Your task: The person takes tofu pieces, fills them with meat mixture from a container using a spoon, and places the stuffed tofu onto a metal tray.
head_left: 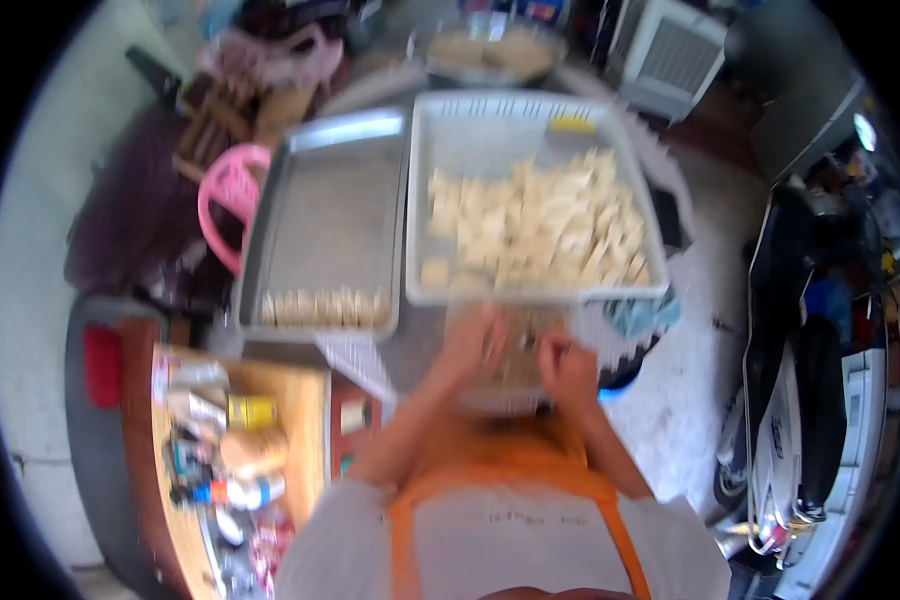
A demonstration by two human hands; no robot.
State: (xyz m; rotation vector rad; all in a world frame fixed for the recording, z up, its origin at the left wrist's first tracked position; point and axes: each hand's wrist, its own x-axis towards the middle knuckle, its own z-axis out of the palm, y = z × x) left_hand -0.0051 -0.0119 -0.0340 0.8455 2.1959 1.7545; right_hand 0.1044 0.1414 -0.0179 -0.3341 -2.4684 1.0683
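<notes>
Both hands are close together in front of my orange apron, over a small brownish surface (pixel 513 372) whose contents are blurred. My left hand (pixel 478 338) has its fingers curled in. Opposite it, my right hand (pixel 567 368) is closed in a pinch; whatever either hand holds is too small and smeared to name. Just beyond them stands a white plastic crate (pixel 540 295) with many pale, cut block-like pieces (pixel 560 215) heaped in it. Left of the crate lies a metal tray (pixel 335 200), a row of small pale pieces (pixel 327 307) lined up along its near edge.
A wide metal bowl (pixel 490 50) with brownish contents stands behind the crate. A bluish cloth (pixel 642 315) lies at the crate's near right corner. To the left are a pink chair (pixel 232 195) and a wooden shelf (pixel 305 430) with bottles and jars. A motorcycle (pixel 780 450) stands at right.
</notes>
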